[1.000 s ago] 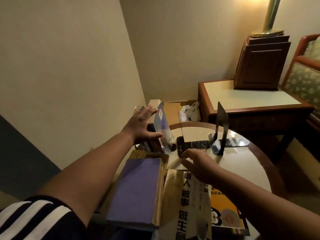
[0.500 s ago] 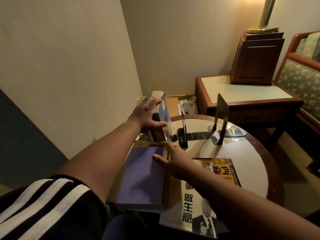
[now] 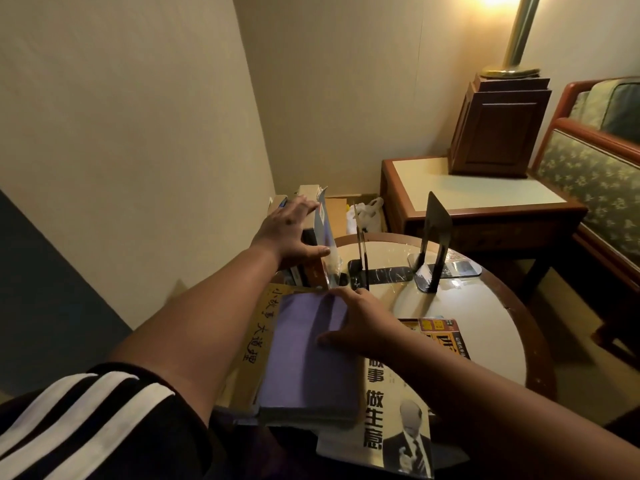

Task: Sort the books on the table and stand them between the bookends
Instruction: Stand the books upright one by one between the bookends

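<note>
Upright books [image 3: 320,237] being held standing, just left of near bookend [image 3: 360,251] | purple book [image 3: 304,362] being pressed flat atop yellow book [image 3: 259,327] | white book [image 3: 388,417] being left flat alongside | far bookend [image 3: 437,230] standing apart.

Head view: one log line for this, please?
left hand: holds standing books | right hand: rests on purple book
</note>
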Demonstrator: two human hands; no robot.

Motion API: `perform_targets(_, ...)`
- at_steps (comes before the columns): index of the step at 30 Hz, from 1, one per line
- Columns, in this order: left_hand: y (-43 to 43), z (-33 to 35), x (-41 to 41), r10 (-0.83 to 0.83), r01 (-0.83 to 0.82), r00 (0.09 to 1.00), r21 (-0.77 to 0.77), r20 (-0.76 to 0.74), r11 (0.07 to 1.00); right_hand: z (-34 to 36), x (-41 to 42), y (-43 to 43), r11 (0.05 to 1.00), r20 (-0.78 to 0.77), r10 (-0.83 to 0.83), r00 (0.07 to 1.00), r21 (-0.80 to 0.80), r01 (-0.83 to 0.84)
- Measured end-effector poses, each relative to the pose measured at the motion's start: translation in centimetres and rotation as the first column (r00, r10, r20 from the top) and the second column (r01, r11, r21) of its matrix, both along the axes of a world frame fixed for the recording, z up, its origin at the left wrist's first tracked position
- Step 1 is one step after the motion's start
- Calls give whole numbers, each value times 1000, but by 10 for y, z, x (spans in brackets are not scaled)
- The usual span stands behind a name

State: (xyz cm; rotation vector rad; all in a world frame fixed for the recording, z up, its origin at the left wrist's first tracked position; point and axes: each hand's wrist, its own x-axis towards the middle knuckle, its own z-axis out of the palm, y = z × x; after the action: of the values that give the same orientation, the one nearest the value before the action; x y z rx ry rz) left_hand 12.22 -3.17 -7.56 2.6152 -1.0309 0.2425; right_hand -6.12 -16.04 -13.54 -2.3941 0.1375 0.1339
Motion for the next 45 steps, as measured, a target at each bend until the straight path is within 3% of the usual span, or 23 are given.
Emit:
perform_targets(9, 0, 0, -1, -6, 6, 1000, 1, 17, 1000, 14, -28, -82, 987, -30, -134, 991, -89, 130)
perform_targets(19, 0, -3, 0, -3, 3, 999, -10, 37, 1000, 36, -30, -141, 991, -270, -129, 954, -75, 112)
perform_targets(28, -1, -5, 0, -8, 10, 998, -33, 63, 999, 35, -13, -121, 987, -261, -47, 964, -160, 4)
perform_targets(33, -1, -5, -1, -6, 8, 998, -32, 59, 999, 43, 1, -87, 966, -92, -13, 996, -257, -11)
perform_targets(37, -1, -4, -1, -6, 8, 999, -30, 53, 1000, 31, 11, -55, 958, -222, -21, 975, -282, -43)
perform_targets(40, -1, -4, -1, -5, 6, 999, -29, 46, 1000, 21, 15, -49, 920, -202, -55, 978, -391, -29)
perform_targets(45, 1, -5, 1, -7, 8, 999, -29, 39, 1000, 27, 8, -57, 976, -112, -89, 990, -206, 65)
